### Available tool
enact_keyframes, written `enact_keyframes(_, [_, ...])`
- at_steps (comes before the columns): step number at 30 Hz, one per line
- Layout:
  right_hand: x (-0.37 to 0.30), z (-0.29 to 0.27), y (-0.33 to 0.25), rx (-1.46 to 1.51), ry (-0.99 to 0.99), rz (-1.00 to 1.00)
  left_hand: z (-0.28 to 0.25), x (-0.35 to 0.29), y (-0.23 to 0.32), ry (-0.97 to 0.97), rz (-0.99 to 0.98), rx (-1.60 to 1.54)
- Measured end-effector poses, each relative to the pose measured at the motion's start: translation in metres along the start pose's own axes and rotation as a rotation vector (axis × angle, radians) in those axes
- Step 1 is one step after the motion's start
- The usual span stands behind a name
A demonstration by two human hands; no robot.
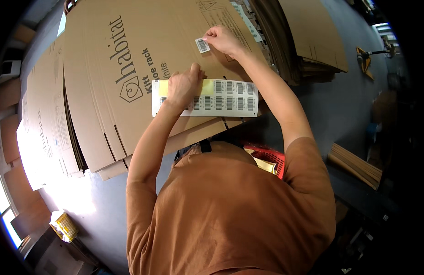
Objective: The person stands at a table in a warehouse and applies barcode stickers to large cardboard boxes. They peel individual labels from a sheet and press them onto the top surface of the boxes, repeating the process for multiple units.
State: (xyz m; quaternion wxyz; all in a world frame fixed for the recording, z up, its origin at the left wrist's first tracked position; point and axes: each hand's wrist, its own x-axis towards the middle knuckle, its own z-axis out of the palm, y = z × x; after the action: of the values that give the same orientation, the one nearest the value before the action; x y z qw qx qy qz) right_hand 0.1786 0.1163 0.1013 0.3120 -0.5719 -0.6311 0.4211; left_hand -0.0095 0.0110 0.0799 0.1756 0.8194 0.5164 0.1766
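My right hand [225, 42] pinches the corner of a small white barcode label [203, 45] just over the flattened cardboard box on top of the stack [171, 27]. Whether the label touches the cardboard I cannot tell. Closer to me, my left hand [183, 85] is closed on a sheet of barcode labels [230, 98], its fingers curled over the upper edge. Rows of labels fill much of that sheet, and a bare yellow backing strip shows along its top. Part of the sheet lies hidden behind my left hand and wrist.
Another stack of flattened boxes [47, 105] adjoins on the left, and more flat cardboard [312, 32] stands at the far right. A red plastic basket [279, 160] sits below, beside my body. Cardboard strips [356, 165] lie at the right.
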Motion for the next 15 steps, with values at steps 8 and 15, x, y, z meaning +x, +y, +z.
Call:
enact_keyframes(8, [0.033,0.022,0.030,-0.325,0.081,-0.108,-0.012,0.031,0.013,-0.191,-0.155,0.119])
enact_keyframes(15, [0.031,0.029,0.033,-0.461,0.168,-0.104,-0.002,0.040,0.012,-0.209,-0.200,0.156])
